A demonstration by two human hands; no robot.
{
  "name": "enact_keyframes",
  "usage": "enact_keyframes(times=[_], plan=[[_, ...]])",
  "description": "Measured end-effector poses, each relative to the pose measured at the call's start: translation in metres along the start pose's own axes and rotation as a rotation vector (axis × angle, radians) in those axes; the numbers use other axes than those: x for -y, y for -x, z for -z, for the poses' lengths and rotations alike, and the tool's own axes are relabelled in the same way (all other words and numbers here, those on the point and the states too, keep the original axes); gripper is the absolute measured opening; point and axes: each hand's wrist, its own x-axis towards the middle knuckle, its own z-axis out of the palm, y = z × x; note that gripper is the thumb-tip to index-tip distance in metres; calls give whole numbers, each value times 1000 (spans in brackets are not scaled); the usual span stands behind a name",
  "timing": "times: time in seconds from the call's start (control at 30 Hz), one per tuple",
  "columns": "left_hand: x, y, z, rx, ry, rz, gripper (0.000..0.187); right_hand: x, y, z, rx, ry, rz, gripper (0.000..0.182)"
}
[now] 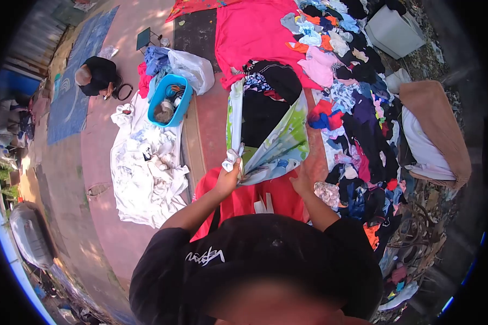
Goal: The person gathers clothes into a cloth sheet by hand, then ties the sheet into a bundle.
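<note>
A bunched corner of a green, white and blue patterned sheet (282,142) is gripped in my left hand (229,177), with its fingers closed around the fabric. The sheet wraps around a heap of mostly black clothes (263,116), which shows through the gap between its sides. My right hand (302,183) is beside the lower right edge of the sheet, fingers partly apart; whether it touches the cloth is hard to see. Below both hands lies red fabric (279,197) with a pale strap on it.
White clothes (146,179) and a blue tub (174,118) of odds and ends lie left. Mixed clothes (358,138) spread along the right, beside a brown-covered bundle (436,130). A pink cloth (252,38) lies ahead. Another person (97,76) sits at far left.
</note>
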Motion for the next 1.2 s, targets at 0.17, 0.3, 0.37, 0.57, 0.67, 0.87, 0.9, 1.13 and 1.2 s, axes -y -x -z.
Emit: enact_keyframes(times=[0.17,0.3,0.37,0.57,0.67,0.87,0.9,1.13,1.2], plan=[[-41,70,40,52,21,-74,30,179,-7,41,258,181,105,105],[-80,107,61,33,156,-184,30,150,-15,-2,258,304,199,60],[-105,122,61,-2,186,-174,31,116,-14,-21,403,389,190,32],[-104,75,96,-324,346,-163,38,107,-6,-57,526,207,408,24],[-86,77,113,-374,361,-167,36,138,-1,-53,925,444,619,25],[-130,100,123,-485,359,-227,39,201,52,-37,944,77,958,32],[-132,107,133,-454,373,-252,39,225,57,-26,1054,131,985,30],[-163,169,190,-377,359,-477,42,347,121,-43,1307,-268,1149,36],[-178,186,195,-464,250,-511,43,378,131,-42,1416,-421,1139,39]])
